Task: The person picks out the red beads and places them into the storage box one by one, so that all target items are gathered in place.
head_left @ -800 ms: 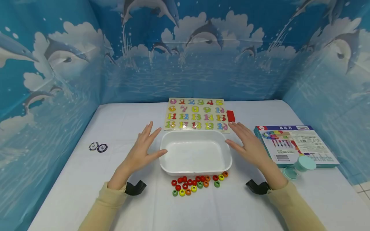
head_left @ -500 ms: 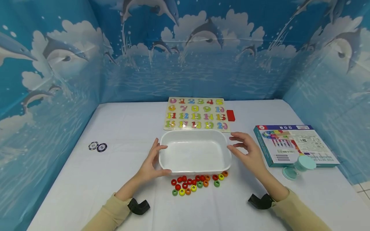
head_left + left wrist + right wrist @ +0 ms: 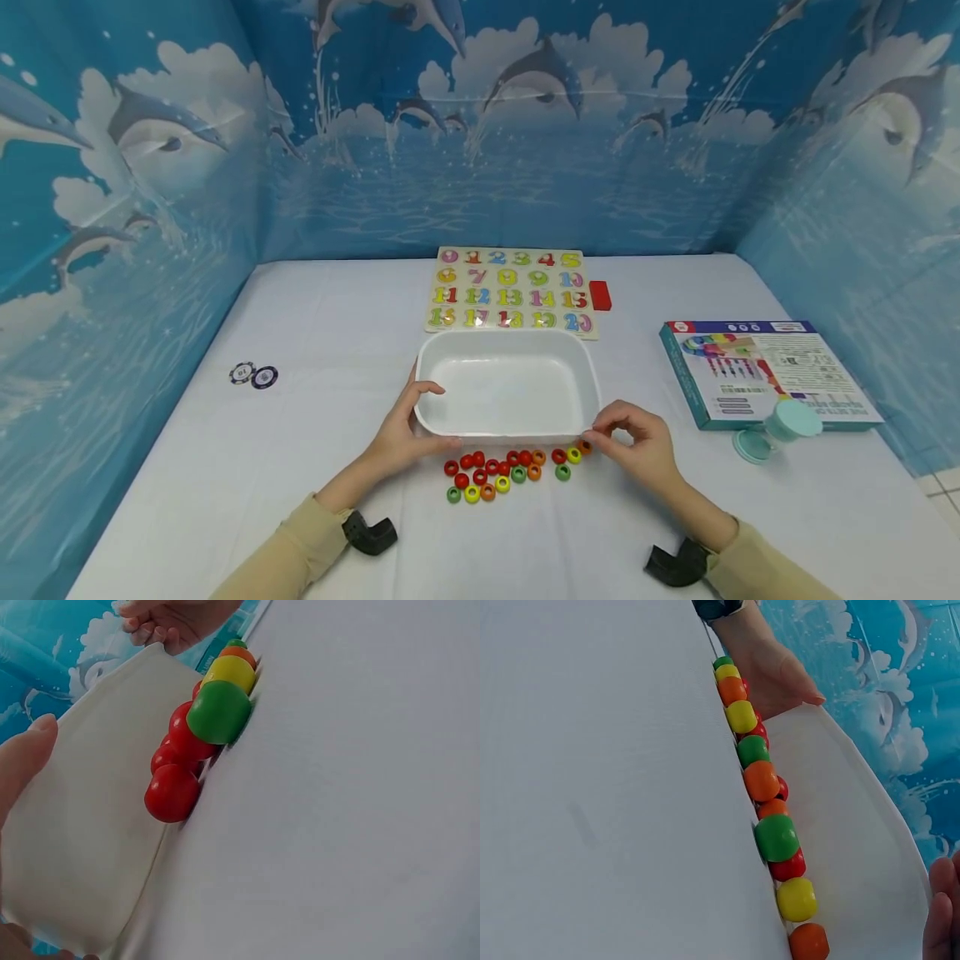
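Note:
A white rectangular tray lies on the white table. My left hand grips its left end, with the index finger over the rim and the thumb along the near side. At the near right corner, my right hand has its thumb and fingertips drawn together on the rim, close beside an orange bead. Several red beads, green beads and yellow beads lie loose along the tray's near side. The left wrist view shows the right hand at the tray's far corner.
Behind the tray lies a number puzzle board, with a red block beside it. To the right are a flat box and a mint-green hourglass-shaped object. Two poker chips lie at left. A dolphin-print curtain surrounds the table.
Both hands have come in from open poses above the tray's sides. The left took hold of the left end; the right moved down and nearer to the near right corner, its fingers closing together.

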Demonstrator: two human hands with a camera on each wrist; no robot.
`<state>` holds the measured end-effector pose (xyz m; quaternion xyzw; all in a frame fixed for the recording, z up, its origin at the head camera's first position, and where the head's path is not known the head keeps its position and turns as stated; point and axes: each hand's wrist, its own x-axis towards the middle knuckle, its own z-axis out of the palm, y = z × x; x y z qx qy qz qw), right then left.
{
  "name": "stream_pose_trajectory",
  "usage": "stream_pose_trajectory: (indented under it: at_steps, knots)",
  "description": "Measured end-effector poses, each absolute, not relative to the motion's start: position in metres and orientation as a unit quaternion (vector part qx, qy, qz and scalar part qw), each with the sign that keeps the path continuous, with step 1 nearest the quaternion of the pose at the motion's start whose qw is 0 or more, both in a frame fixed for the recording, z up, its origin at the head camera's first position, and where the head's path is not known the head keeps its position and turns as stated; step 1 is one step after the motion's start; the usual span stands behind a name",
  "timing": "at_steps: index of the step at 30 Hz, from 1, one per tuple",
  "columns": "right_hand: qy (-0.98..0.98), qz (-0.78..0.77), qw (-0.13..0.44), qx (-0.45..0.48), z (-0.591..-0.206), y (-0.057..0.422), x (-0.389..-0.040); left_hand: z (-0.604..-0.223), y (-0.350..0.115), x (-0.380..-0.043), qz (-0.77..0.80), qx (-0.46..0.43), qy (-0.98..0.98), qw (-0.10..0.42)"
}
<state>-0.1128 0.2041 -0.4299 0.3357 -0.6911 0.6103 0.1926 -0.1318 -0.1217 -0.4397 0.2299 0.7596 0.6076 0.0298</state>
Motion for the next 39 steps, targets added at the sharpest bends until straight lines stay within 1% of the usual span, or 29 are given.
stream_pose_trajectory:
  at_steps: [6,14,19,24,29,32,36,39]
  knots:
    - [-0.709,0.600,0.171,0.330,-0.436,0.209,-0.108,-0.442,-0.120,-0.134,0.612,0.228,0.757,0.020]
    - [-0.765,0.567,0.092,0.291,-0.440,0.207,-0.104,-0.445,-0.120,-0.134,0.615,0.215,0.758,0.021]
    - [-0.790,0.536,0.064,0.290,-0.439,0.204,-0.102,-0.447,-0.120,-0.134,0.612,0.204,0.764,0.025]
    - [-0.811,0.504,0.061,0.292,-0.445,0.201,-0.102,-0.449,-0.121,-0.136,0.613,0.196,0.764,0.039]
    - [-0.837,0.469,0.062,0.275,-0.463,0.202,-0.106,-0.448,-0.121,-0.137,0.619,0.193,0.760,0.050]
    - [-0.853,0.443,0.062,0.268,-0.472,0.203,-0.108,-0.448,-0.121,-0.137,0.620,0.193,0.759,0.050]
    - [-0.863,0.420,0.073,0.270,-0.475,0.202,-0.108,-0.448,-0.122,-0.137,0.617,0.194,0.761,0.046]
    - [-0.865,0.414,0.068,0.274,-0.475,0.202,-0.109,-0.448,-0.122,-0.137,0.613,0.197,0.764,0.040]
